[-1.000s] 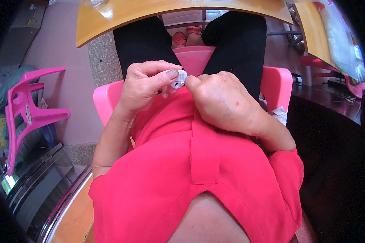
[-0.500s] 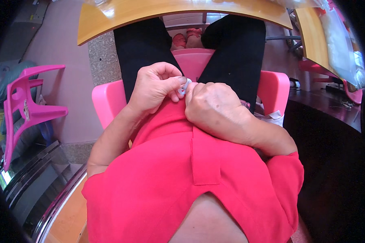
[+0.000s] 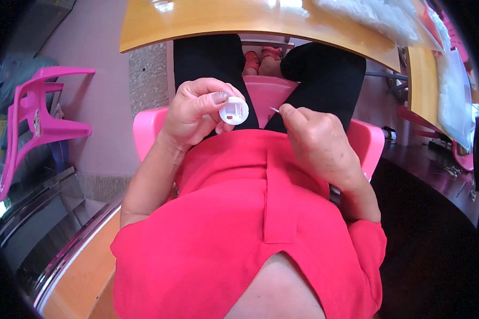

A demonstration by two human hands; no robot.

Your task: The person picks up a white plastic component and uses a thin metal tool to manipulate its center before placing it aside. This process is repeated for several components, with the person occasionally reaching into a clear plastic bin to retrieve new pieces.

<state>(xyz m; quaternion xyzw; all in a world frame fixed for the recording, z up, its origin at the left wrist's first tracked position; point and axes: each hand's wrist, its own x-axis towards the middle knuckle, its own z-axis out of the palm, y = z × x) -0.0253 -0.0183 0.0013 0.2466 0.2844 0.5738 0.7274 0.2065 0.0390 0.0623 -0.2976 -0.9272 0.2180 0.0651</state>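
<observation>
My left hand (image 3: 197, 109) holds a small round white plastic part (image 3: 233, 111) between thumb and fingers, its open side with a small square recess turned up toward me. My right hand (image 3: 316, 141) is a short way to the right of it, pinching a thin, short metal pin (image 3: 273, 109) whose tip points at the white part. A small gap separates the pin from the part. Both hands hover over my lap, above a red shirt and black trousers, in front of a pink plastic chair (image 3: 146, 127).
A curved wooden tabletop (image 3: 207, 24) spans the top, with clear plastic bags (image 3: 378, 18) on its right end. A second pink chair (image 3: 40, 122) stands at the left. A dark counter (image 3: 436, 170) lies at the right, and a metal-edged surface at the lower left.
My hands were pressed together around the white part; now they have drawn apart, the left keeping the part and the right pulled away to the right with the pin.
</observation>
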